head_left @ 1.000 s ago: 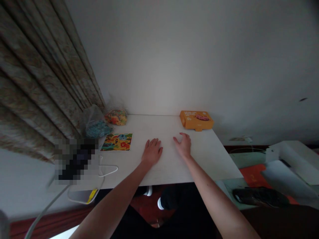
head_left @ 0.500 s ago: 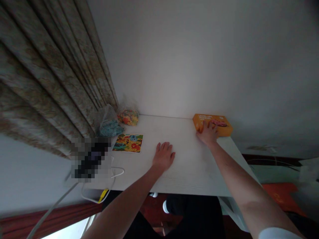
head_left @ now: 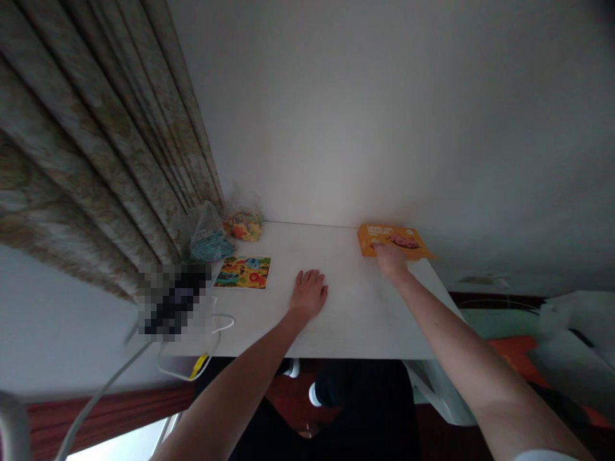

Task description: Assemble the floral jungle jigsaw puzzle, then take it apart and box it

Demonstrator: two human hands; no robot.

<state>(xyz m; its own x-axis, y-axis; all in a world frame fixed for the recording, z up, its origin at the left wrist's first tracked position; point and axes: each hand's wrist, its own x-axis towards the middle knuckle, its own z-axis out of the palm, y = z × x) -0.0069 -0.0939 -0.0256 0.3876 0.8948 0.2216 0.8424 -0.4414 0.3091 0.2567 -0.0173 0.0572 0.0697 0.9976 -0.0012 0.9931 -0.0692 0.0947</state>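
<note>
Toward the back right of the white table (head_left: pixel 346 320) lies an orange puzzle box (head_left: pixel 384 234) with pale lettering and a pink picture on top. My right hand (head_left: pixel 391 259) is at its near side, one finger reaching onto the top edge and the others bent against the front, partly hidden. My left hand (head_left: pixel 309 294) rests palm down on the tabletop, fingers stretched and holding nothing. Left of it lies a flat, colourful animal picture puzzle (head_left: pixel 243 273).
Behind the picture stand two clear bags, one with blue pieces (head_left: pixel 211 245) and one with multicoloured pieces (head_left: pixel 243 225). A white cable (head_left: pixel 223 320) loops over the left table edge. Patterned curtains (head_left: pixel 120 128) hang at left, and a plain wall rises behind.
My right hand has shifted from lying across the box's front and top to its near side, with its fingers more bent. My left hand stays on the table. The view has shifted slightly.
</note>
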